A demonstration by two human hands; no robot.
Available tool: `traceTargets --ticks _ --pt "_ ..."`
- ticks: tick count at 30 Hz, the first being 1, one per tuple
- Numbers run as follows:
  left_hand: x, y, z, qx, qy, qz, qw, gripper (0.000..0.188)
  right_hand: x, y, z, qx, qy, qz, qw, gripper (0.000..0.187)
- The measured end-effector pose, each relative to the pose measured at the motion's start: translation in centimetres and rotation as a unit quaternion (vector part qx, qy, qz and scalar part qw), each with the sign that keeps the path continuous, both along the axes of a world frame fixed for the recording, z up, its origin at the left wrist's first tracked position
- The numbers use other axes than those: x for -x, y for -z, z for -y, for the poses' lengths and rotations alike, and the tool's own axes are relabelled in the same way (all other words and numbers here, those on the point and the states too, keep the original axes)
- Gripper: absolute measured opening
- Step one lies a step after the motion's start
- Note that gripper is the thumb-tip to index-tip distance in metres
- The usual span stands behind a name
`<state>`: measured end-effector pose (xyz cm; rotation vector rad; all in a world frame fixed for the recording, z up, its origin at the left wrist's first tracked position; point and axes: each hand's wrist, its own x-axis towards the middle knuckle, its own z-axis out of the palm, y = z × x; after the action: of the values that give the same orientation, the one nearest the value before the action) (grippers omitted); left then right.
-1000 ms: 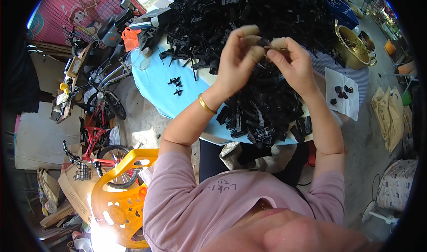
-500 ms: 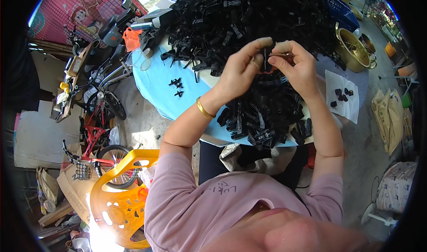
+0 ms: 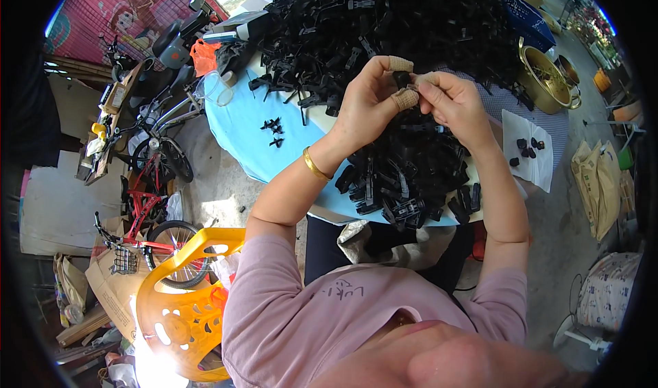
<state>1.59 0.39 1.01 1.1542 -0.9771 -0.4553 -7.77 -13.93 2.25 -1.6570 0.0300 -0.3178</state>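
My left hand (image 3: pixel 367 104) pinches a small black plastic part (image 3: pixel 402 80) between thumb and forefinger, both wrapped in beige tape. Close against it, my right hand (image 3: pixel 458 107) has thumb and fingers pressed together at the part's edge; whatever they grip is too small or hidden to name. Under and in front of both hands lies a smaller heap of black plastic clips (image 3: pixel 397 176). Beyond them rises a large pile of similar black plastic pieces (image 3: pixel 425 18). A few tiny black pieces (image 3: pixel 273 126) lie apart on the light-blue table cover (image 3: pixel 240 145), left of my hands.
Right of my hands, several small black lumps lie on a white sheet (image 3: pixel 541 165). A brass-coloured pot (image 3: pixel 548 90) and a blue box (image 3: pixel 528 18) stand beyond. At the left are a clear cup (image 3: pixel 218 90), an orange bag (image 3: pixel 204 58), a yellow chair (image 3: pixel 181 319) and a red bicycle (image 3: pixel 147 213).
My fingers have turned and closed in around the part. The taped tips of my left thumb and forefinger now show, and my right fingers have curled in more.
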Motion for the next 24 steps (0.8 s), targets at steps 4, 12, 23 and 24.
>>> traceTargets --ticks 4,12,23,24 --pt "0.0 0.3 0.2 0.022 -0.014 0.019 0.999 0.031 0.1 0.2 -0.3 0.003 0.007 0.015 1.000 0.015" --pt "1.2 0.0 0.1 0.063 -0.136 0.173 0.973 0.017 0.2 0.3 -0.9 0.037 0.014 0.045 0.998 0.013" --pt "0.7 -3.2 -2.3 -0.040 0.067 0.390 0.917 0.043 0.0 0.2 4.8 -0.115 -0.124 0.102 0.980 0.015" --pt "0.1 -3.4 -2.4 -0.025 0.066 0.419 0.905 0.042 0.0 0.2 4.7 -0.116 -0.124 0.101 0.980 0.015"
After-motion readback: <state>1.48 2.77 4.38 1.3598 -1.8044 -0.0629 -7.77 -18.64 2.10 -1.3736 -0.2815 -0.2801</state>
